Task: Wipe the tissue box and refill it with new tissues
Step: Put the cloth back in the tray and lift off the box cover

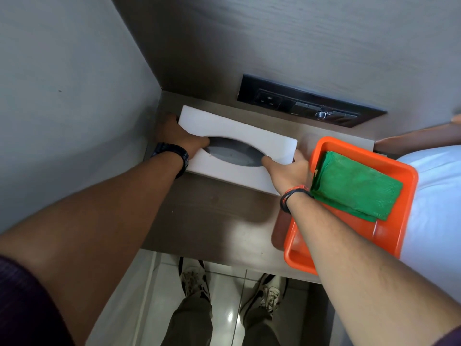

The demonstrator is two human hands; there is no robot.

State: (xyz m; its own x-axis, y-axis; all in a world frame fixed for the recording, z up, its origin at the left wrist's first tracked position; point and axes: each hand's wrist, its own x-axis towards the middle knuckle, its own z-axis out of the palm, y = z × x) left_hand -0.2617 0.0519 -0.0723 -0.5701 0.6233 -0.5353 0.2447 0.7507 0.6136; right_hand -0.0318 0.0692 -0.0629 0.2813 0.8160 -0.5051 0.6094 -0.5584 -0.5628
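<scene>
A white tissue box with a dark oval slot lies on the brown bedside shelf by the wall. My left hand grips its left end, thumb at the slot's left tip. My right hand grips its right end, thumb at the slot's right tip. No tissue shows in the slot. A folded green cloth lies in an orange tray just right of the box.
A black socket and switch panel is set in the wooden wall behind the shelf. White bedding borders the tray on the right. A grey wall closes the left side. Below the shelf are tiled floor and my shoes.
</scene>
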